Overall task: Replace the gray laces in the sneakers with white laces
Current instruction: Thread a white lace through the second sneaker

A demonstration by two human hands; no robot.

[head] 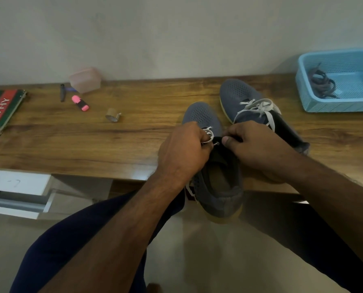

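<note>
White flat lace [208,134] is pinched by left hand [182,149] and right hand [254,144] fingers over the near gray knit sneaker [218,187], its heel off the wooden table [91,140], likely for eyelet access.

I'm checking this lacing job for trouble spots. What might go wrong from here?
The near sneaker overhangs the table edge, so a hard tug by the left hand or right hand on the white lace may tip it off. A loose lace end hangs below and might snag.

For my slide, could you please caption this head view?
Both hands thread a white lace into the near sneaker; gray laces lie in the blue basket.
</note>
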